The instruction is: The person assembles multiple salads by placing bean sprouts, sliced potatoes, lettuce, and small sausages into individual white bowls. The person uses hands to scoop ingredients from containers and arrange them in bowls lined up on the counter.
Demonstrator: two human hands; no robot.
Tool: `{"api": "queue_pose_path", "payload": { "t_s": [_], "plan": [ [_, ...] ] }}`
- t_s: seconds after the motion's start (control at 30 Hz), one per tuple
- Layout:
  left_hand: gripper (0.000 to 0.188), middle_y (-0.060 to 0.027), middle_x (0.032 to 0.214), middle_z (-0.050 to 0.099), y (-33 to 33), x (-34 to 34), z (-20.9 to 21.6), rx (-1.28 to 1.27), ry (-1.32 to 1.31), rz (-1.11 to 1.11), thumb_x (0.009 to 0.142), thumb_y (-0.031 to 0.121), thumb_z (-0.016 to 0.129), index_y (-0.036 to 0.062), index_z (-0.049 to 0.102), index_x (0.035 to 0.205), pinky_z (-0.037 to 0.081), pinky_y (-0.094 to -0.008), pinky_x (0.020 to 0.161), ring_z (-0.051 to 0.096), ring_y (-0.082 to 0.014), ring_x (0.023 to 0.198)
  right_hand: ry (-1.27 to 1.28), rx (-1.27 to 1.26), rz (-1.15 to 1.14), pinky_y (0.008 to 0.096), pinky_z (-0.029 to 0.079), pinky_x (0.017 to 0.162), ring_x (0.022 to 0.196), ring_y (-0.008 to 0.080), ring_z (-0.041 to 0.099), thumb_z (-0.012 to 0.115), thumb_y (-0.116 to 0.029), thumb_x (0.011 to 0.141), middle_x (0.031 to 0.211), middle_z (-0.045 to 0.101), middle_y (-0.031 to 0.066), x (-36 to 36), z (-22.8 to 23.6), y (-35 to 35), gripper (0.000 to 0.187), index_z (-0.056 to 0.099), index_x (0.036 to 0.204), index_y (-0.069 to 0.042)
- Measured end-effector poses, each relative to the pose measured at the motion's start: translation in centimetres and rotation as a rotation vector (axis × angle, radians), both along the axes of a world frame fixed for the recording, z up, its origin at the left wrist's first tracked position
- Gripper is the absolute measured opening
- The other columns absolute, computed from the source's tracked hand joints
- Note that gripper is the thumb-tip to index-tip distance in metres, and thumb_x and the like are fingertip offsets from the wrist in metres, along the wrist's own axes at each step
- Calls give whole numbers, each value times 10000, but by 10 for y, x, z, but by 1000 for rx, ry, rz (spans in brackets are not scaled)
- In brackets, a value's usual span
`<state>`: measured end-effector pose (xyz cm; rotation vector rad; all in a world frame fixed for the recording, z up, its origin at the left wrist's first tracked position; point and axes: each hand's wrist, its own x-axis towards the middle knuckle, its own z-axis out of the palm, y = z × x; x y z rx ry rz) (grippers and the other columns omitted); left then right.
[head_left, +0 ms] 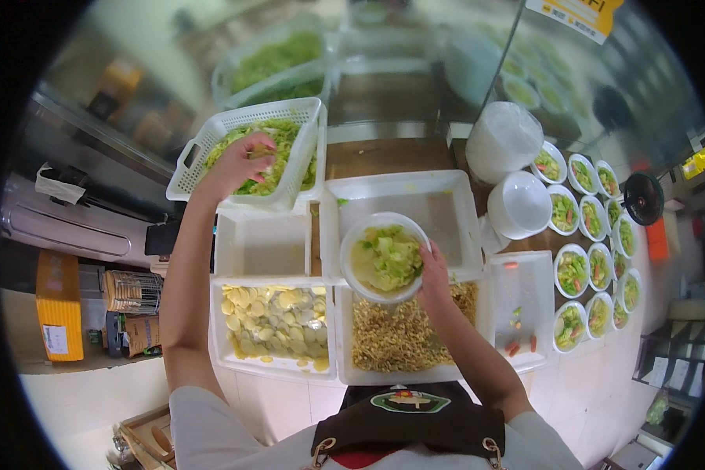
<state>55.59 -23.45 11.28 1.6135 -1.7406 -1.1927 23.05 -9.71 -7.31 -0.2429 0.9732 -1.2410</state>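
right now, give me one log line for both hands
left hand: at greens in white basket | right hand: holding bowl with greens

The table [392,159] shows smooth brown wood. Toward its far left corner, the perforated basket [186,180] looks like plastic; the bowl [385,298] has smooth, faintly glossy walls, seemingly plastic too. The panel [415,106] along the far edge is shiny glass. The apron [352,427] is matt cloth with glossy metal clasps [493,451].

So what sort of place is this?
Probably a commercial food-prep kitchen or takeaway counter: many similar vegetable portions stand in rows, stacked white bowls sit beside them, and chopped greens are kept in bulk.
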Motion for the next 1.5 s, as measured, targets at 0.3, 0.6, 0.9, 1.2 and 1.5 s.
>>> {"api": "queue_pose_path", "payload": {
  "t_s": [0.3,0.6,0.9,1.2,1.5],
  "plan": [
    [342,-142,950,552,119,-194,-57,-396,-344,-425,741,59,639,77,548,1070,484,-363,713,576,-313,834,-82,-151,63,281,477,799,915,128,561,478,-184,933,1014,578,38,-22,5,10,237,501,1134,-60],
    [235,-133,931,531,185,-281,-88,-417,-276,-443,744,79,642,58,572,968,465,-412,699,560,-324,849,66,-139,-32,242,411,826,927,88,500,482,-186,931,1007,561,26,-98,16,42,254,504,1141,-44],
    [224,-118,888,567,161,-348,-85,-433,-184,-353,764,51,621,60,585,984,480,-382,672,586,-291,762,-17,-234,-95,236,422,818,916,82,508,483,-196,932,1015,554,31,-148,20,74,281,488,1156,-27],
    [307,-64,1010,574,163,-389,-59,-355,-33,-546,782,-40,594,63,579,1070,469,-239,630,566,-146,743,-119,-258,-166,247,434,821,932,93,523,477,-196,933,1046,553,35,-200,35,94,289,480,1169,-28],
    [209,-73,876,563,178,-428,-96,-369,80,-321,788,-59,570,38,579,973,442,-244,563,541,-137,672,0,128,-419,379,434,925,1117,239,482,538,-292,890,1291,437,117,-323,-2,146,529,349,1347,-105]
  ]
}}
